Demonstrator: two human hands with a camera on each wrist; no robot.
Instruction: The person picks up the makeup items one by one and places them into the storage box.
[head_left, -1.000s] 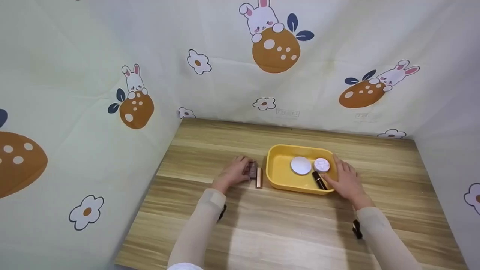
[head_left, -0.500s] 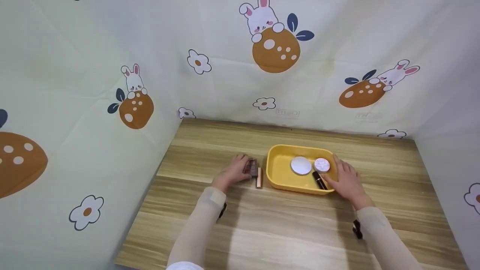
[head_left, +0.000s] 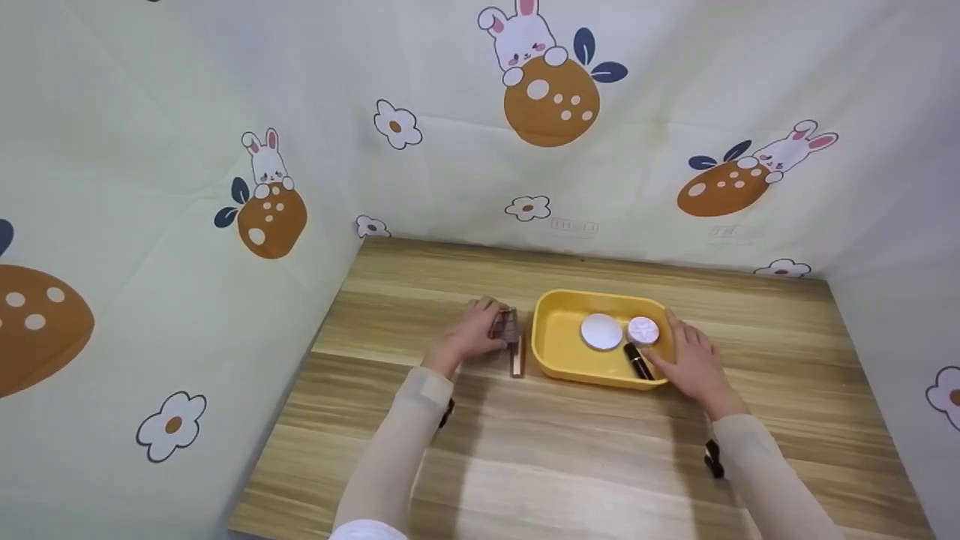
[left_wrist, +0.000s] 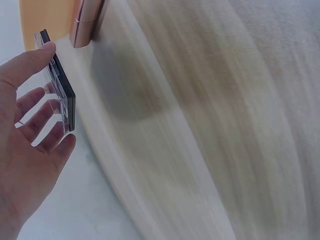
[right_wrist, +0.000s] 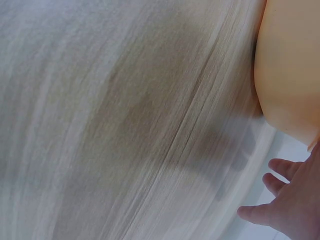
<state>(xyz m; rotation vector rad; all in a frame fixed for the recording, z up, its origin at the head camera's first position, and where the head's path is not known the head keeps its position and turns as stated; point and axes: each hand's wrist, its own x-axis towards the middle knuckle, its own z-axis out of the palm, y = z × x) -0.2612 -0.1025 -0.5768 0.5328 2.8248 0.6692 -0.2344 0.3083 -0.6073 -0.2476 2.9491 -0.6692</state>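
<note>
My left hand (head_left: 472,331) holds an eyeshadow palette (head_left: 508,327) with dark pans, thumb on one edge and fingers on the other. In the left wrist view the palette (left_wrist: 62,82) shows a black base and a clear plastic side, tilted and apart from the tabletop. Just beneath it in the head view lies a rose-gold tube (head_left: 517,361), its upper end covered. My right hand (head_left: 694,366) grips the right end of a yellow tray (head_left: 556,341), its thumb over the rim and its other fingers outside. The right wrist view shows several of these fingers spread; the thumb is hidden there.
Inside the tray are a white round case (head_left: 601,331), a small round case with a star pattern (head_left: 643,331) and a black lipstick tube (head_left: 637,361). A wood-grain table (head_left: 555,450) bears everything. Behind it hangs a printed curtain (head_left: 450,172).
My left hand has moved the palette slightly away from me and up, so it turns more and overlaps the rose-gold tube. My right hand and the tray stay put.
</note>
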